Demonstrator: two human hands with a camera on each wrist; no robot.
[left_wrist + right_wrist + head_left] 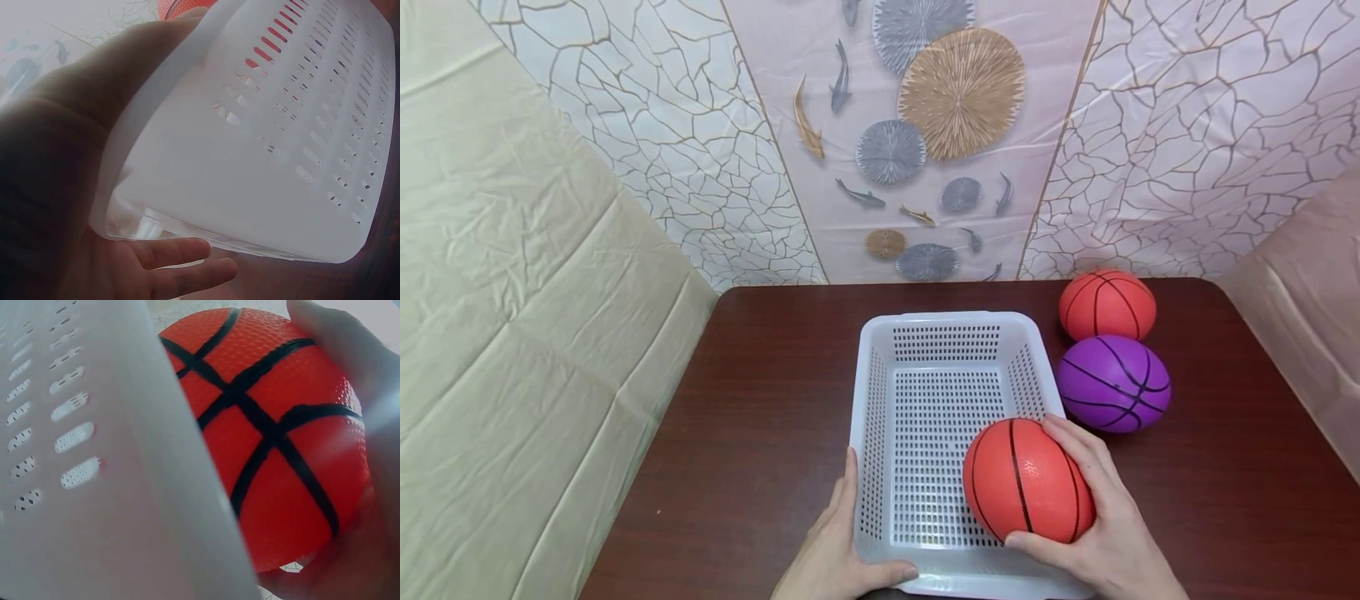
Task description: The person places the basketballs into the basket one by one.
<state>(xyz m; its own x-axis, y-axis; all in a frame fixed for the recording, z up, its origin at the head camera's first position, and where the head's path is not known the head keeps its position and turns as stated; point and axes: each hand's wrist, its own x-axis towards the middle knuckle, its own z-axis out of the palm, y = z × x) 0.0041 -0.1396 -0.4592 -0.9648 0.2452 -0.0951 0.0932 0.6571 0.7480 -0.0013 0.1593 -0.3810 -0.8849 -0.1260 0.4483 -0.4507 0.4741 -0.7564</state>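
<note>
A red toy basketball [1028, 481] with black lines is over the near right part of a white perforated plastic basket [867, 392]. My right hand [1108, 517] grips it from the right, thumb at the near side and fingers over the far side. In the right wrist view the ball [294, 481] bulges above the basket rim [181, 456]; whether it touches the basket floor cannot be told. My left hand [835, 533] holds the basket's near left corner, thumb on the near rim and fingers along the left side. The left wrist view shows the basket's outer wall [250, 169] close up.
Right of the basket, a purple toy basketball [1116, 385] lies on the dark wooden table [752, 417]. Another red toy basketball [1107, 304] sits just behind it. A patterned cloth wall [700, 125] stands behind the table, with pale fabric [512, 333] along the left.
</note>
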